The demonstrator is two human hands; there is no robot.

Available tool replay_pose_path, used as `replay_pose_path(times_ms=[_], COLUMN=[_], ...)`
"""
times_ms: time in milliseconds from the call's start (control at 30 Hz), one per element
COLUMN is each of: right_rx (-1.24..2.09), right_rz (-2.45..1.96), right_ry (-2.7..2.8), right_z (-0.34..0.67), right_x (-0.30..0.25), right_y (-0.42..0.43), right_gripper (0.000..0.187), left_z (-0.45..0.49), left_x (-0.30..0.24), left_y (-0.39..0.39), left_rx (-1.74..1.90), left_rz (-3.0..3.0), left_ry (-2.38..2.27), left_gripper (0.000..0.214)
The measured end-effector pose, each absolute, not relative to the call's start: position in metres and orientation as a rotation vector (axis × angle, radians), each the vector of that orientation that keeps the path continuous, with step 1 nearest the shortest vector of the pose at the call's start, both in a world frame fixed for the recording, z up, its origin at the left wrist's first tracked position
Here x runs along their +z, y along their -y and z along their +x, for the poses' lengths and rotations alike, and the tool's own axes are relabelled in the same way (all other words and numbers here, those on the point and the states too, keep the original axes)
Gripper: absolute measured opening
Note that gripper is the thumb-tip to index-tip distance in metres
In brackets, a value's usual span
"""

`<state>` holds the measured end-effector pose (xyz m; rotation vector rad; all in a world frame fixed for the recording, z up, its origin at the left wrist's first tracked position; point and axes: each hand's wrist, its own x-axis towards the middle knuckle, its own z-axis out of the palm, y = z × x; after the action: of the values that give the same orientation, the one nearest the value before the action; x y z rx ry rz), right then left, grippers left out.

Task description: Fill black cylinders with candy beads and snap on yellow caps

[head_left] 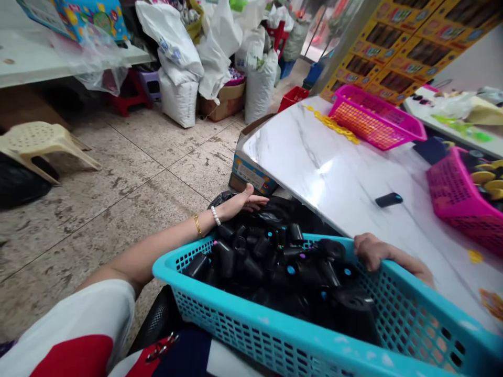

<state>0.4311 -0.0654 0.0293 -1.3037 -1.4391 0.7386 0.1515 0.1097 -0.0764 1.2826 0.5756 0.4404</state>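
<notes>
A turquoise plastic basket (271, 322) sits tilted in front of me, holding a heap of small black plastic pieces (255, 262), some with blue or purple dots. My right hand (371, 251) is closed over the basket's right-hand rim. Beyond the far left rim reaches my left hand (244, 203), its fingers stretched out and thumb raised, beside a black plastic bag (275, 209). Whether its palm touches the bag or the pieces I cannot tell. One loose black piece (389, 199) lies on the white marbled table (306, 152).
On the table stand a pink basket (387, 128) and another pink basket (451, 193) with black and yellow parts. A cardboard box (253, 173) is below the table's corner. White sacks (181, 97), a cream stool (37, 137) and stacked yellow boxes (393, 52) stand around.
</notes>
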Motion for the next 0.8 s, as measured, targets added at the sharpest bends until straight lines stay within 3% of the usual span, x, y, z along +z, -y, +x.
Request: replay_pose_path(times_ms=[333,433,567,800], right_rx=[0.971,0.985,0.849,0.734], right_rz=[-1.242,-1.218,-1.217,-1.254], right_ry=[1.539,1.567,1.551,1.547], right_z=[0.423,0.426,0.427,0.422], right_x=[0.030,0.023,0.017,0.023], right_y=[0.041,0.037,0.033,0.025], right_gripper=[0.040,0.040,0.040,0.038], left_z=[0.198,0.215,0.216,0.206], left_x=[-0.074,-0.075,-0.079,-0.079], left_y=[-0.147,-0.154,-0.155,-0.160], left_rx=[0.393,0.359,0.270,0.171], left_rz=[1.778,1.923,1.706,1.479], left_ry=[-0.491,-0.278,-0.005,0.059], left_gripper=[0.087,0.092,0.093,0.088])
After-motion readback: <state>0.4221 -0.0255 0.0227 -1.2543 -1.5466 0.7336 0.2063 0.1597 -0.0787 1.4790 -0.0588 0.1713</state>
